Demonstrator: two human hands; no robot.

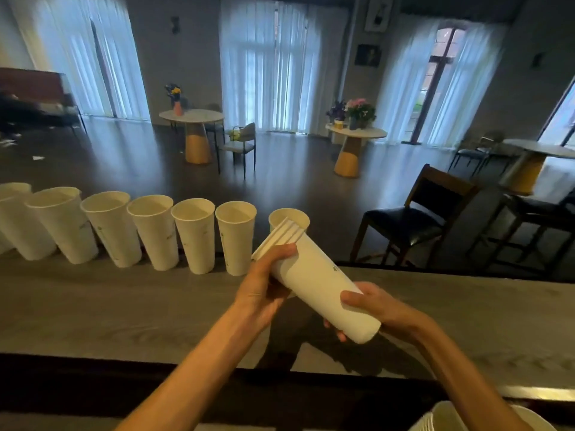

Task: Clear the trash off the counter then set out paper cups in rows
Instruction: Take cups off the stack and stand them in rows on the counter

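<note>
While the right hand (378, 309) clasps the base of the cup stack (317, 276), the left hand (264, 287) pinches its rims. Peel one cup only; seat it upright beside the row (149, 231) on the counter (124, 306).

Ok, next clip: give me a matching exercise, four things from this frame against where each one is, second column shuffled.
Things:
1. stack of nested cups
2. row of cups
3. dark chair
4. pink flowers

Places:
A. on a round table far across the room
B. on the floor beyond the counter
C. upright along the counter's far edge
D. held tilted between left hand and right hand

Pairs: 1-D, 2-C, 3-B, 4-A
</note>
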